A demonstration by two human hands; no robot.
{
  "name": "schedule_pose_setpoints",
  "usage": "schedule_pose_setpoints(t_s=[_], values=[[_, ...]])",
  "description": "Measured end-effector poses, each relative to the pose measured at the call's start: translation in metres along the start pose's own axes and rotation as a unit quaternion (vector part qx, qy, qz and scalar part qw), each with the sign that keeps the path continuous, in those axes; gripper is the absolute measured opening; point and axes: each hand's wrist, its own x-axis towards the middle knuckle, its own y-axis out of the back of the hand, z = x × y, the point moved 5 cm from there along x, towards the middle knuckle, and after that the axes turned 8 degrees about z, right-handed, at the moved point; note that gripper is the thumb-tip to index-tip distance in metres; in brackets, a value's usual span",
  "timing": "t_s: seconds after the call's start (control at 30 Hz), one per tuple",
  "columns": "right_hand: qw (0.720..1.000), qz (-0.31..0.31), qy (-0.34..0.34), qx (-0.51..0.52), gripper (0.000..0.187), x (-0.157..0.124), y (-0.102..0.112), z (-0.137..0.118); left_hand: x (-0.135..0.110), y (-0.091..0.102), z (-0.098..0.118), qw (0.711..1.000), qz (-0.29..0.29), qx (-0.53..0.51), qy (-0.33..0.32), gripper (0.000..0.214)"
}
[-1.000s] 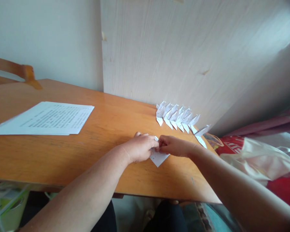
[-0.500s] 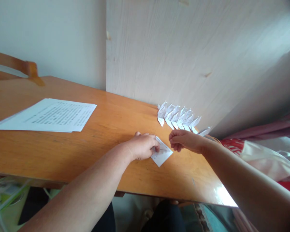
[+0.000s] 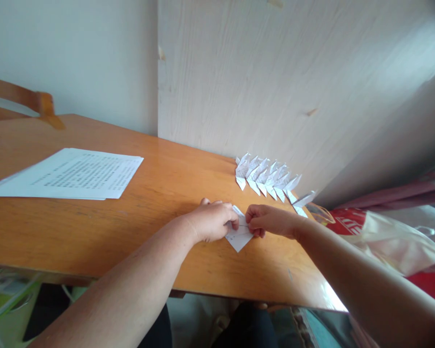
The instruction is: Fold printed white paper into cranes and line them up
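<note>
A small folded paper, white with faint print and a crease line across it, lies flat on the wooden table with one corner towards me. My left hand holds its left side down, fingers bent and closed over the edge. At the opposite corner, my right hand is closed in a pinch, its fingertips covering that corner. Beyond the hands stands a row of several pointed folded paper pieces, close to the wall panel.
On the left of the table lies a stack of printed sheets. A wooden chair back rises behind the far left edge. Red and white bags are past the table's right end. The panel bounds the back.
My right hand has moved left and down onto the right corner of the folded paper. My left hand stays on the paper's left side.
</note>
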Motion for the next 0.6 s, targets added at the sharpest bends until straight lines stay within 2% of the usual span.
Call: schedule_pose_setpoints(t_s=[0.47, 0.6], values=[[0.993, -0.024, 0.019, -0.113, 0.017, 0.0048, -0.0013, -0.0031, 0.0000, -0.0011, -0.0016, 1.000, -0.002, -0.006, 0.008, 0.028], [0.989, -0.018, 0.026, -0.147, 0.029, 0.0054, -0.0016, -0.0035, 0.0002, -0.0001, -0.0011, 1.000, -0.006, -0.004, 0.007, 0.029]])
